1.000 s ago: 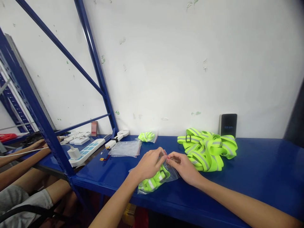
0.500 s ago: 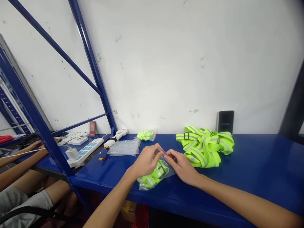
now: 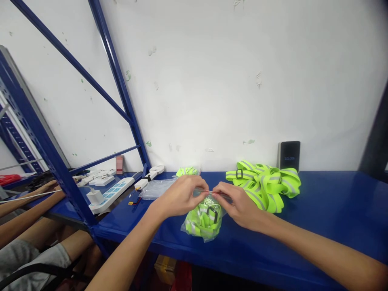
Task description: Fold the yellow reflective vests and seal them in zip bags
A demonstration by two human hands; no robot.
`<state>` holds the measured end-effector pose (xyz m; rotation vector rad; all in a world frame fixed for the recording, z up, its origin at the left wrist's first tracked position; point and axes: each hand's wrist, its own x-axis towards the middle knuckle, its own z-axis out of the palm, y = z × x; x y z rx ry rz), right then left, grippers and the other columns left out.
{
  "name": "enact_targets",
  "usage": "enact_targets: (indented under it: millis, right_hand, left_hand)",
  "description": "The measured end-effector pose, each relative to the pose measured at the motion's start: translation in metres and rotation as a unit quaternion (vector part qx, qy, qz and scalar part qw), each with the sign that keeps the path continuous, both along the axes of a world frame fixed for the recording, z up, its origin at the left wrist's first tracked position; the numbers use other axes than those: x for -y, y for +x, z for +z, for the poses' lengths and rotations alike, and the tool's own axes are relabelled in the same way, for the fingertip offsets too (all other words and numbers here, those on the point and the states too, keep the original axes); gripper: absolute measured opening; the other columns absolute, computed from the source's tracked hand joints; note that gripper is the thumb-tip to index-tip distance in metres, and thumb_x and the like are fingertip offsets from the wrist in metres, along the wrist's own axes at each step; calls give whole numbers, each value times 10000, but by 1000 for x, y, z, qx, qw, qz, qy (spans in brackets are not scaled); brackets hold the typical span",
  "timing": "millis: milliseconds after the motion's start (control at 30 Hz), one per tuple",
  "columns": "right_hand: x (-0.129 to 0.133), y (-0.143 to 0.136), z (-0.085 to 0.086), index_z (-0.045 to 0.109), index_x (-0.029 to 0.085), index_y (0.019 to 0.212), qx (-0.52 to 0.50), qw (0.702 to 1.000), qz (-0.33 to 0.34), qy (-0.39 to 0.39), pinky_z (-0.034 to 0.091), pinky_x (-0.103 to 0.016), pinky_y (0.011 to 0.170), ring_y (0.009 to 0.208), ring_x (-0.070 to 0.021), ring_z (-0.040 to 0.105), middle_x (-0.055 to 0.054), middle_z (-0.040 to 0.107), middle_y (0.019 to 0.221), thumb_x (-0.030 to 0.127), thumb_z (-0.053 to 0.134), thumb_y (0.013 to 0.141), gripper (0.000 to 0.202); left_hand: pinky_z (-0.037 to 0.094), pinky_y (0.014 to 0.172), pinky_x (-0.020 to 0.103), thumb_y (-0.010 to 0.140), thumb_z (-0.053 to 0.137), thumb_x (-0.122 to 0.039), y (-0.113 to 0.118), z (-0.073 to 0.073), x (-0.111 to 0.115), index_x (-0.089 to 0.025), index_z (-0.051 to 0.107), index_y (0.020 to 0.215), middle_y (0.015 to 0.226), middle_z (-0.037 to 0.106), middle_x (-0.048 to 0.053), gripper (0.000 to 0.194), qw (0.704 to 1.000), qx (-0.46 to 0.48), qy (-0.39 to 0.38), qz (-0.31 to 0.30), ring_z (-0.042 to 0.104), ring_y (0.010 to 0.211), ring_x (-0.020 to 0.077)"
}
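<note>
Pinching the top edge of a clear bag (image 3: 207, 235), the fingers of the left hand (image 3: 182, 198) and right hand (image 3: 239, 204) sit close together, closed on the plastic. A yellow-green reflective strap (image 3: 198, 223) lies bunched inside the bag, near the front of the blue worktop (image 3: 327, 218). Rightward rests a loose heap of similar straps (image 3: 268, 188), a dark phone (image 3: 290, 155) upright behind it; flat clear plastic (image 3: 156, 190) lies left.

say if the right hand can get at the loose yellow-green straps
Probably yes: the loose straps lie just beyond the right hand with nothing visible between, though it is pinching the top of the clear bag.
</note>
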<state>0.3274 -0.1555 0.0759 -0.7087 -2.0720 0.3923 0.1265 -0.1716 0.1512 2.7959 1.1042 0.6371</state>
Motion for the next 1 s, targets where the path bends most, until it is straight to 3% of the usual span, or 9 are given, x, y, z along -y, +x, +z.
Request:
enact_targets:
  millis: [133,367,533,700,800,867,900,933,1000]
  right_hand:
    - [3,11,8,588,213,846,19,999,16,-42,383,-274,611,662,-148,500,-14,579,751,328,474,949,191]
    - [6,20,16,587,205,925,108,990,47,75,385,-290,648,688,-157,504,-41,581,797,247,389,974,208]
    - [23,35,28,589,224,940,247,957,80,127,333,-292,602,625,-161,481,-39,592,731,246,336,992,260]
    - [57,43,44,589,245,927,284,948,132,62,312,-269,550,575,-144,444,-21,577,693,236,332,992,266]
    - [54,32,48,592,253,934,243,960,139,3,315,-249,535,545,-129,428,8,539,642,281,349,991,251]
    - [33,17,49,592,242,939,173,978,121,-5,319,-245,536,521,-116,414,25,519,625,296,366,983,236]
    - [17,7,50,593,229,905,115,989,93,0,334,-242,548,534,-113,431,21,529,643,303,391,972,225]
    - [-3,-3,51,589,219,884,53,997,58,-10,342,-240,545,538,-114,445,21,526,636,320,411,963,219]
    - [-46,-24,54,572,203,926,-68,995,-23,-71,350,-231,497,482,-111,451,35,488,567,359,414,961,225]
  left_hand:
    - [400,744,284,907,447,-226,1,1,6,-185,587,835,805,626,24,163,998,-39,44,-6,558,786,164]
    - [335,576,275,933,462,-350,14,4,10,-199,537,808,750,572,15,211,984,-163,75,-20,539,641,154]
    - [273,511,279,971,407,-345,16,2,33,-215,506,783,642,535,-1,249,969,-214,118,-35,475,518,132]
    - [249,477,284,986,364,-349,14,-6,60,-223,544,765,615,559,8,312,963,-218,134,-80,477,517,129]
    - [345,512,249,954,433,-421,-1,-6,51,-229,612,822,630,600,8,295,985,-111,107,-80,537,554,126]
    - [424,572,233,933,464,-453,-23,-2,30,-226,639,887,681,639,8,290,993,54,105,-30,575,574,123]
    - [457,615,242,945,428,-445,-37,1,16,-216,642,885,706,650,14,320,978,161,124,42,590,589,127]
    - [484,663,256,962,367,-435,-51,3,0,-205,638,898,719,648,20,361,945,267,153,107,613,630,138]
    - [510,698,278,970,280,-428,-79,2,-33,-191,613,954,817,650,38,409,858,424,209,201,630,699,149]
